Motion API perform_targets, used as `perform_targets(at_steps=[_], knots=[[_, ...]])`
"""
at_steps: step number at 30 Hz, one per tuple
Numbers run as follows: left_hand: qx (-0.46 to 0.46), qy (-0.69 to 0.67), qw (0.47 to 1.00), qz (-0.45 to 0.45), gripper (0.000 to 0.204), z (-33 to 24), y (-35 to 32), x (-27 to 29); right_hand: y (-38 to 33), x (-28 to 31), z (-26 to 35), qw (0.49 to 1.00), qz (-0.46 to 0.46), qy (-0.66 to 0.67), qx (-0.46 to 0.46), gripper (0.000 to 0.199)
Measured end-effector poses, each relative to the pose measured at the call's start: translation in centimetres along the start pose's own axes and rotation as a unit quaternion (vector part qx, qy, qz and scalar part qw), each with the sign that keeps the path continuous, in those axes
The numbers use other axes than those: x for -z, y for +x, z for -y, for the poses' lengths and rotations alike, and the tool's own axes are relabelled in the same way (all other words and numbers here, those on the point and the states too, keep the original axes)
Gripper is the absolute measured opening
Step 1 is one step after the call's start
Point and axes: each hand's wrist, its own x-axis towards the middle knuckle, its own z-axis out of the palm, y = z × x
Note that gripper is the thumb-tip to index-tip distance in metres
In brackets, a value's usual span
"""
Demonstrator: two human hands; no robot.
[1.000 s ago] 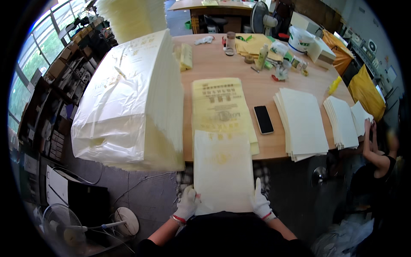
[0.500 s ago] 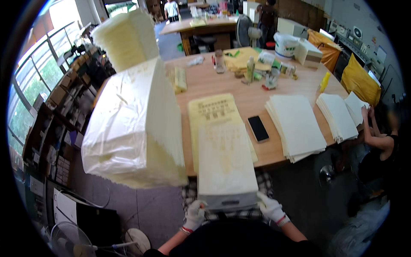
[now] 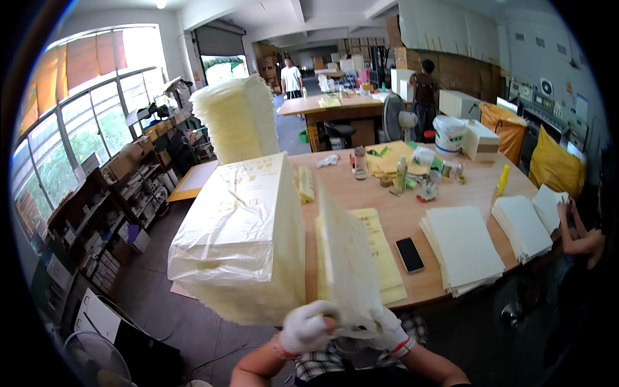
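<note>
A pale cream paper sheet (image 3: pixel 348 264) stands raised nearly upright on edge, its lower end gripped at the wooden table's near edge.

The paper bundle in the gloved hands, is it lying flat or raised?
Raised: the paper bundle stands on edge, gripped at its bottom by left hand and right hand.

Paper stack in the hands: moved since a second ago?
Yes. The paper stack lay flat over the table edge; now it stands tilted up on end, gripped below by both gloved hands.
</note>
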Motion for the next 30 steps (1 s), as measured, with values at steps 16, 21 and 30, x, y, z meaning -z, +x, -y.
perform_targets(at_steps=[16,21,30], knots=[[0.164,-0.125,0.805,-0.556,0.016,11.6,-10.9,17.5,12.6,-16.9,2.5,0.967,0.137,-0.212,0.027,0.030],[0.443,-0.065,0.793,-0.413,0.022,17.2,-24.9,-0.3,5.3,0.1,-3.4,0.942,-0.019,-0.270,-0.199,0.034],[0.357,0.036,0.933,0.035,0.019,16.8,-10.7,-18.5,-11.6,16.4,-4.9,0.827,-0.540,0.049,-0.150,0.021]])
